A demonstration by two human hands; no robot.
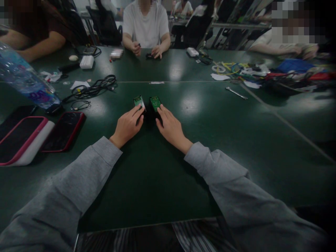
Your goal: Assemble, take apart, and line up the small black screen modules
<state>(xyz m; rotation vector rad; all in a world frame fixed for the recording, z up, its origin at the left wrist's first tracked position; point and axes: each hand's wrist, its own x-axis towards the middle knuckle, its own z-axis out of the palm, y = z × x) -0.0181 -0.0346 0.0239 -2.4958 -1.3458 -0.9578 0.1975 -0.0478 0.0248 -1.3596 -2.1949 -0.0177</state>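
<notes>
Boards: two small green circuit boards lie side by side on the green table (162, 182), the left board (138, 101) and the right board (155, 103), with a narrow gap between them.
Direction: each board has its long axis pointing away from the person; the left board leans a little to the left.
Left hand (127, 125): fingers loosely stretched, fingertips touching the near edge of the left board; it grasps nothing.
Right hand (168, 126): flat, fingertips on the near edge of the right board; nothing is gripped.
Phones: two, one with a red case (63, 131), one with a pink case (19, 140), well to the left.
Other items: one bottle (23, 80), one black cable (91, 89), one wrench (236, 93).
Free room: bare table around both hands; the near edge lies under the sleeves.
</notes>
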